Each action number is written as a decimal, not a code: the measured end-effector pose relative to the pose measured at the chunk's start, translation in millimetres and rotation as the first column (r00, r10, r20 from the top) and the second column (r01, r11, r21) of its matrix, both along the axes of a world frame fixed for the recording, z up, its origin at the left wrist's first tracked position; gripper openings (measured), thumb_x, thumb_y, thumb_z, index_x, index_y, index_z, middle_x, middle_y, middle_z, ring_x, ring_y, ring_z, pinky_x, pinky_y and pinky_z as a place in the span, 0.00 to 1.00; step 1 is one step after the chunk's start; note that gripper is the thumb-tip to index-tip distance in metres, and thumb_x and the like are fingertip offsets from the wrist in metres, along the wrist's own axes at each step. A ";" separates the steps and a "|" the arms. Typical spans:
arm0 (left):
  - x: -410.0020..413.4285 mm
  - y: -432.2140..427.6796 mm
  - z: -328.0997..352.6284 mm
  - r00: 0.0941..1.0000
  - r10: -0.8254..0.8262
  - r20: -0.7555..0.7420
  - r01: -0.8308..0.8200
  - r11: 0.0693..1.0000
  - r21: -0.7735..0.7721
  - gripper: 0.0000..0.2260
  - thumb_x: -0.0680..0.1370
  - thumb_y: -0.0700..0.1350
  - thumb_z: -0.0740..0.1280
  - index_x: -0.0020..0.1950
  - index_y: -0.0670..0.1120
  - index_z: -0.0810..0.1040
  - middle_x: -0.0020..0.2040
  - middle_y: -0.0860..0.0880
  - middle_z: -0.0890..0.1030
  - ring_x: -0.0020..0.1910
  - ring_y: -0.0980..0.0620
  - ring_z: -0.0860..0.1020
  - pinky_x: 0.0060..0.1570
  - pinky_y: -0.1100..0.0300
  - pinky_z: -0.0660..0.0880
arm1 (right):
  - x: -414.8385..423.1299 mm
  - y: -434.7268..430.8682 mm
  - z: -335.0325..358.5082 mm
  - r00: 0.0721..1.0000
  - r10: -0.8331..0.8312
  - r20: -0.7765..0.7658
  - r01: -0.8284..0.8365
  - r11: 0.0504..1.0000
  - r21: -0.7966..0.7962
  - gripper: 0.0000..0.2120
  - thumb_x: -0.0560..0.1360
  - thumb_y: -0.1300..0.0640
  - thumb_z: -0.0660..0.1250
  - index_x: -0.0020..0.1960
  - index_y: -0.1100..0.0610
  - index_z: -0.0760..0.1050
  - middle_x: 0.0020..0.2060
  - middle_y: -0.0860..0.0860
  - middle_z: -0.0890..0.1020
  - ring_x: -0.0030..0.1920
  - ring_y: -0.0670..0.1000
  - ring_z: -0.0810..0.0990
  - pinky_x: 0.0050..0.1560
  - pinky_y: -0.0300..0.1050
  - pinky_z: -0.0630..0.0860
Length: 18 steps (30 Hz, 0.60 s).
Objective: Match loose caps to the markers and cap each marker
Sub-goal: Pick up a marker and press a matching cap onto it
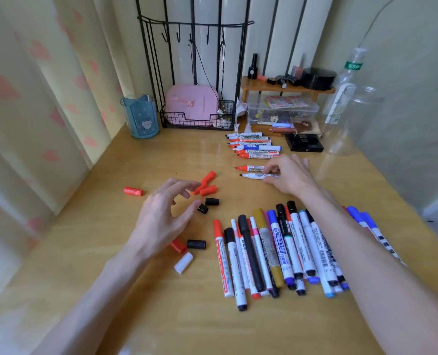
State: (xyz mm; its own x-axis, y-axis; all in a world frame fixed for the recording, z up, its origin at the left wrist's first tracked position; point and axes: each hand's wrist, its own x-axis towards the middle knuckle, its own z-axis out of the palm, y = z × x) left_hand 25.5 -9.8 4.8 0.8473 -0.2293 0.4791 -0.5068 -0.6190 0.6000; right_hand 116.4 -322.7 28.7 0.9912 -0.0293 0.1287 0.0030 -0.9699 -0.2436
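Wooden table viewed from above, both forearms entering from the bottom of the frame.

Left hand is held left of centre, fingers curved and spread apart, nothing gripped. Its thumb tip is seen right at a black cap; contact cannot be confirmed. A second black cap lies just beside. Red caps are clustered just above the fingertips, and a lone red cap is found well to the left. Below the left wrist, a third black cap, another red cap and a white cap are noted.

Right hand, right of centre, is closed in a pinch on the barrel of an uncapped black-tipped marker lying on the table. A red-tipped marker lies just above it. Further up, a row of uncapped markers is laid side by side.

Capped markers are piled at lower centre, partly under the right forearm.

A blue cup is seen upper left.
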 end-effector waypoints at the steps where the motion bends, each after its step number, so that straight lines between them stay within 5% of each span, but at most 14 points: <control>1: 0.4 2.1 -1.2 1.000 -0.001 -0.015 0.001 1.000 0.017 0.14 0.79 0.50 0.72 0.65 0.53 0.82 0.56 0.58 0.81 0.54 0.57 0.80 0.47 0.60 0.75 | -2.8 0.2 0.0 1.000 0.014 -0.006 -0.013 1.000 0.010 0.11 0.76 0.49 0.77 0.57 0.47 0.83 0.56 0.48 0.84 0.63 0.53 0.76 0.62 0.53 0.63; 7: 3.1 11.7 -7.2 0.997 0.000 -0.080 0.012 0.989 0.151 0.13 0.79 0.45 0.74 0.62 0.55 0.83 0.55 0.59 0.81 0.53 0.59 0.79 0.48 0.60 0.76 | -32.0 8.0 11.0 0.991 0.124 0.046 -0.128 0.987 0.095 0.09 0.80 0.50 0.72 0.58 0.50 0.79 0.52 0.46 0.84 0.57 0.50 0.80 0.63 0.51 0.62; 12: 0.7 4.5 -15.1 0.998 -0.004 -0.059 0.022 0.952 0.305 0.16 0.79 0.47 0.73 0.67 0.53 0.81 0.64 0.56 0.80 0.63 0.51 0.77 0.60 0.53 0.77 | -78.9 20.8 25.9 0.975 0.190 0.112 -0.206 0.967 0.149 0.09 0.81 0.50 0.70 0.60 0.50 0.78 0.54 0.45 0.84 0.55 0.48 0.78 0.67 0.49 0.62; 18: 0.9 -2.8 -19.5 1.000 0.010 0.017 -0.015 0.948 0.318 0.11 0.78 0.47 0.74 0.61 0.52 0.81 0.55 0.53 0.81 0.53 0.48 0.77 0.54 0.51 0.76 | -122.5 20.8 10.3 0.955 0.233 0.183 -0.261 0.954 0.146 0.06 0.81 0.51 0.70 0.57 0.48 0.76 0.51 0.40 0.83 0.52 0.45 0.80 0.63 0.49 0.64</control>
